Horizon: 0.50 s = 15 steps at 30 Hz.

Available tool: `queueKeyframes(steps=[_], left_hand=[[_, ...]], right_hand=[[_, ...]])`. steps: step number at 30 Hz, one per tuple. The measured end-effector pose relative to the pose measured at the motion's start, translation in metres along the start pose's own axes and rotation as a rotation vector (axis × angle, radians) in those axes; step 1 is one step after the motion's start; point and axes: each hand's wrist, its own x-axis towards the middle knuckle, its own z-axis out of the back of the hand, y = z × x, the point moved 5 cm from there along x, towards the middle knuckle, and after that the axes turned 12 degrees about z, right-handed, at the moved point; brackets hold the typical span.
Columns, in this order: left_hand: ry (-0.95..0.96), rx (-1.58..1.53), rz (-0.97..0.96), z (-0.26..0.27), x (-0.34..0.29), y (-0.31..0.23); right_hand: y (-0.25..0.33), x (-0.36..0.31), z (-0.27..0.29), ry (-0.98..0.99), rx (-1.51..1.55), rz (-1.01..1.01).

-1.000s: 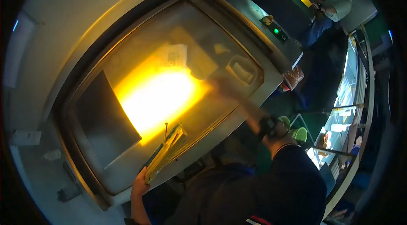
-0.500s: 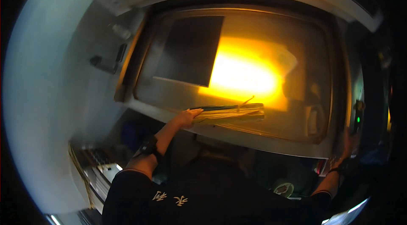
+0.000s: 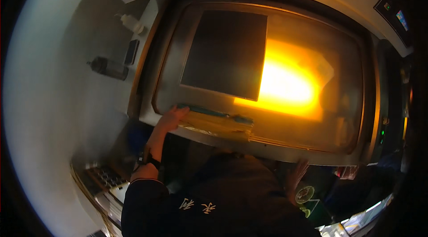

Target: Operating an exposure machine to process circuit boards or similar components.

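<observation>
At the near edge of a framed glass bed [image 3: 294, 136], my left hand [image 3: 170, 119] grips the left end of a long flat strip with a teal upper edge and a glossy yellowish lower part [image 3: 214, 126]. The strip lies slantwise along the bed's front rim; its exact kind is unclear. A dark rectangular panel [image 3: 225, 54] rests on the glass beyond it. My right hand [image 3: 298, 173] is below the front rim, fingers stretched out, with nothing visible in it.
Bright yellow light [image 3: 290, 83] glows through the glass, right of the panel. On the left side surface are a white bottle [image 3: 132, 23], a phone [image 3: 132, 52] and a dark bottle [image 3: 109, 68]. A small screen [image 3: 402, 20] is at upper right. A tape roll [image 3: 305, 194] sits below my right hand.
My left hand and the strip have moved left along the front rim, and the strip has tilted. My right hand has come from the bed's right side toward my body. The view has shifted.
</observation>
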Motion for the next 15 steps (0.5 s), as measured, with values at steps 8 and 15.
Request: queueKeyframes(steps=[8, 15], left_hand=[[-0.316, -0.295, 0.251, 0.140, 0.212, 0.051], [-0.216, -0.401, 0.356, 0.239, 0.329, -0.071]], right_hand=[[0.065, -0.076, -0.037, -0.022, 0.357, -0.308], [0.116, -0.004, 0.030, -0.176, 0.377, -0.374]])
